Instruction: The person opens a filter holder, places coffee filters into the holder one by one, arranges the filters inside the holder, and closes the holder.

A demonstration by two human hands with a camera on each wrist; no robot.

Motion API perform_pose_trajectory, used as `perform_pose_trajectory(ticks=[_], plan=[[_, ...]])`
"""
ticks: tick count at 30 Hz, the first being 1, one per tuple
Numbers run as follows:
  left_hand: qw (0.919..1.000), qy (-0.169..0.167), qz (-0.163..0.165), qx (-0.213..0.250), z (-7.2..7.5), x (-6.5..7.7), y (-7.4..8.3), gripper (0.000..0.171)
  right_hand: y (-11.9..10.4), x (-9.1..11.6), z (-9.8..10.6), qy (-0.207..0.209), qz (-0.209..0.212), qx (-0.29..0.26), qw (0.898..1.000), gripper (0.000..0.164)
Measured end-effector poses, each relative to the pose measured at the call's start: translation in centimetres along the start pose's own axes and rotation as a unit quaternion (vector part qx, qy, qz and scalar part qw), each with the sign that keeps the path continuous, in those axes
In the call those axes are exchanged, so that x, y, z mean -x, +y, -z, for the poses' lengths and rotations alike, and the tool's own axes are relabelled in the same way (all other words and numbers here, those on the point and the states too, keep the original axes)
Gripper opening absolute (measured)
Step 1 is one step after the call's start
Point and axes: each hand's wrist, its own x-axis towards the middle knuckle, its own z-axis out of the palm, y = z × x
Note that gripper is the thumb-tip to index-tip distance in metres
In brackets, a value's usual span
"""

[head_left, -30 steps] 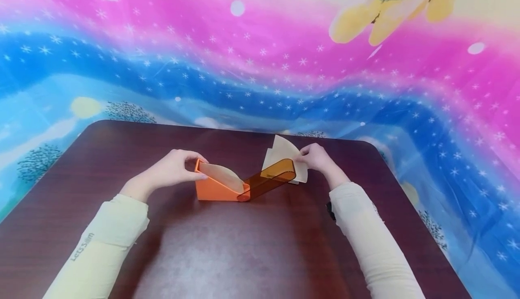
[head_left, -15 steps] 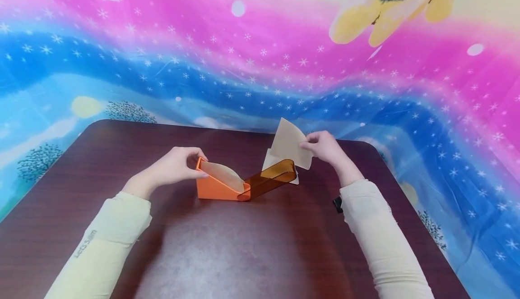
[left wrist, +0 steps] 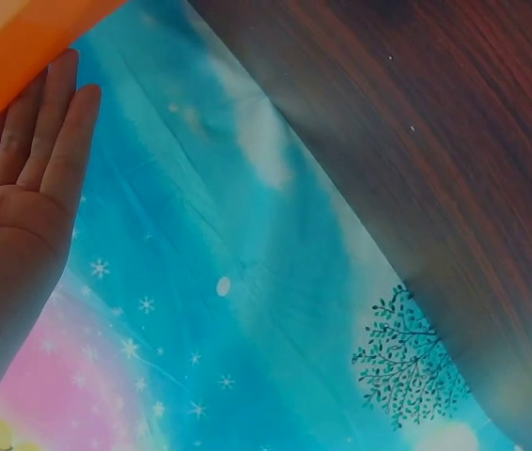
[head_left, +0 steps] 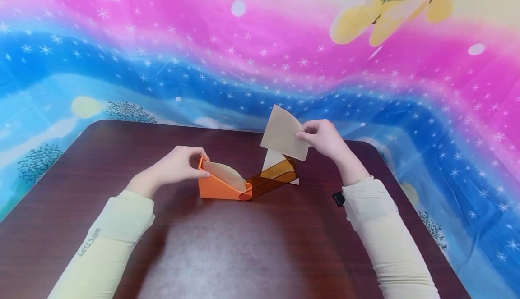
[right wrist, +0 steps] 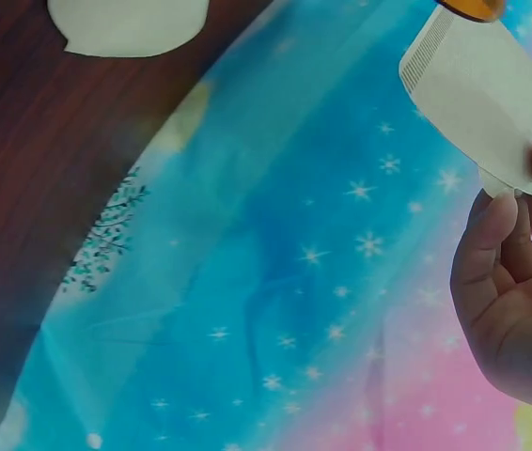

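In the head view, an orange coffee filter box [head_left: 215,187] stands on the table, its hinged amber see-through lid [head_left: 270,182] swung out to the right. Tan paper filters [head_left: 224,174] rest inside it. My left hand [head_left: 174,166] grips the tall left end, thumb on the near side; the left wrist view shows the fingers against the orange wall [left wrist: 12,56]. Raised behind the lid, a coffee filter [head_left: 281,130] is pinched at its right edge by my right hand [head_left: 324,140]. Its crimped seam [right wrist: 426,52] shows in the right wrist view.
Another pale coffee filter [head_left: 273,158] lies on the table behind the lid, partly covered by it and by the raised filter. The dark wood table [head_left: 101,163] ends at a rounded far edge, with a colourful printed cloth [head_left: 203,82] beyond.
My right hand has lifted the coffee filter up and away from the one on the table, lately drifting slightly left. The left hand and box have shifted only slightly.
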Motion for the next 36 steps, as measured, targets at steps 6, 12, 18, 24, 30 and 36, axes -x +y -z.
perform_pose_trajectory(ticks=[6,12,18,24,30,36], plan=[[0.9999,-0.004,0.005,-0.013,0.0,-0.2,-0.1,0.026,-1.0,0.3,0.4,-0.005,0.004,-0.005,1.0,0.024],[0.9995,0.003,0.008,-0.03,0.0,-0.1,0.1,0.025,-1.9,0.7,0.6,-0.003,0.017,0.0,1.0,0.025],[0.9984,0.0,0.021,-0.053,0.1,-0.1,0.5,0.026,-2.6,0.9,0.6,0.007,0.035,-0.002,0.999,0.021],[0.998,-0.005,0.03,-0.055,0.2,-0.1,0.7,0.027,-3.7,1.3,0.5,0.006,0.046,-0.003,0.999,0.02],[0.9979,-0.001,0.029,-0.059,0.2,-0.1,0.8,0.026,-4.7,1.5,0.1,0.009,0.064,-0.001,0.998,0.018],[0.9978,0.005,0.027,-0.06,0.2,0.0,0.8,0.025,-5.3,1.5,-0.5,0.002,0.072,-0.004,0.997,0.017]])
